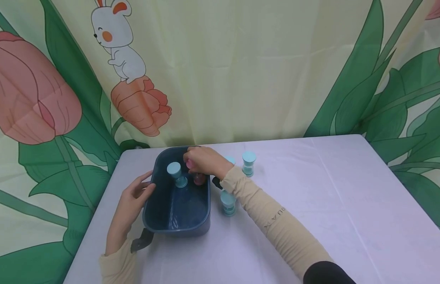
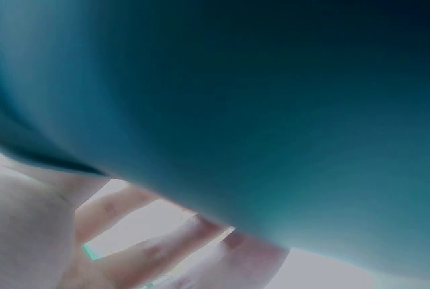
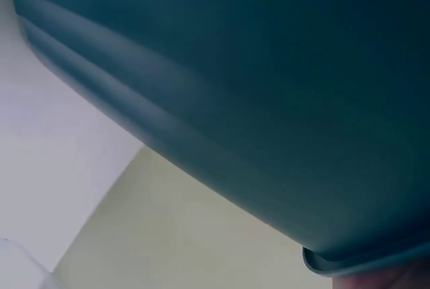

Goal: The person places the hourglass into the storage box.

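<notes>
On a table covered with a white cloth (image 1: 347,213), a dark blue bin (image 1: 184,211) stands near the far left corner, its long sides running from the far edge towards the near edge. The person's right hand (image 1: 207,159) reaches over the bin's right rim at its far right corner, fingers curled round a pink hourglass-shaped piece (image 1: 190,163); the piece's top and base show on either side of the grip, inside the bin, while its middle is covered. Beside it in the bin, towards the left wall, is a teal hourglass-shaped piece (image 1: 175,172), slightly tilted in view. The person's left hand (image 1: 129,201) is at the bin's left side, fingers extended rather than clenched, touching the outer wall, with the thumb at the rim; the left wrist view shows the fingers spread along the blue wall. Three more teal pieces are on the cloth right of the bin: one upright near the far edge (image 1: 248,162), one just left of it, mostly hidden behind the right wrist (image 1: 230,159), and one nearer the near edge, close to the bin's right wall (image 1: 228,202). Beige sleeves (image 1: 273,221) cover both arms. Behind the far edge hangs a pale yellow curtain (image 1: 248,71) printed with a white rabbit, a carrot, tulips and green leaves.
</notes>
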The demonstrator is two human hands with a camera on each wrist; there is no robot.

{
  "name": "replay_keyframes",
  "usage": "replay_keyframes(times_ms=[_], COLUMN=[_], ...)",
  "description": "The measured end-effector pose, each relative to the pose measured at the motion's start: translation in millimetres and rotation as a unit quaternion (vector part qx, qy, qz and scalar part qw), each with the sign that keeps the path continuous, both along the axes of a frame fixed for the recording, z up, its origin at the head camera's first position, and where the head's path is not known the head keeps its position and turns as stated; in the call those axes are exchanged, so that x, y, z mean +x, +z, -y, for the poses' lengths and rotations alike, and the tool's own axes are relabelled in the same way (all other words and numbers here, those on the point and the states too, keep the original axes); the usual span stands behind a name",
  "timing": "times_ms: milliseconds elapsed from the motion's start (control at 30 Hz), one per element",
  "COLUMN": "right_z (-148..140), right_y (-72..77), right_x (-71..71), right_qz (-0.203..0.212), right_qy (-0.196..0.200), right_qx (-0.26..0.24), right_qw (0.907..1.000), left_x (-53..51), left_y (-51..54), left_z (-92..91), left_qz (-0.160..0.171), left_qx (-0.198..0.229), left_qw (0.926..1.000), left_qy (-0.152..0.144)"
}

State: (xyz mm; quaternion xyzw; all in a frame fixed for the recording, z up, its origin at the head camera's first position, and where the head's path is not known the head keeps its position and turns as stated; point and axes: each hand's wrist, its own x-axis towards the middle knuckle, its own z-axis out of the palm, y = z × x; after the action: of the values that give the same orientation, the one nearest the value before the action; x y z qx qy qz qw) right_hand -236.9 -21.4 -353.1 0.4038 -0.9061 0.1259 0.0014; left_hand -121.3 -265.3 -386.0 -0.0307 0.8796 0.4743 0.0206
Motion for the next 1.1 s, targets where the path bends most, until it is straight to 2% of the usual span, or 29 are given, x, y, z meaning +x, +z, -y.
replay_keyframes(times_ms=[267,600,1100], right_z=[2.5,0.9,-18.7], right_y=[2.6,2.9,25.6], right_x=[0.2,1.0,10.6], right_qz=[0.019,0.028,-0.024], right_qy=[-0.012,-0.017,-0.002], right_qx=[0.017,0.016,-0.012], right_qw=[0.9996,0.9993,0.9996], left_x=[0.0,0.2,0.1], left_y=[1.3,0.9,2.9], left_z=[-1.5,-2.2,-1.6], left_qz=[0.0,0.002,0.008], left_qx=[0.0,0.001,0.002], left_qw=[1.0,1.0,1.0], left_qy=[-0.001,-0.002,-0.001])
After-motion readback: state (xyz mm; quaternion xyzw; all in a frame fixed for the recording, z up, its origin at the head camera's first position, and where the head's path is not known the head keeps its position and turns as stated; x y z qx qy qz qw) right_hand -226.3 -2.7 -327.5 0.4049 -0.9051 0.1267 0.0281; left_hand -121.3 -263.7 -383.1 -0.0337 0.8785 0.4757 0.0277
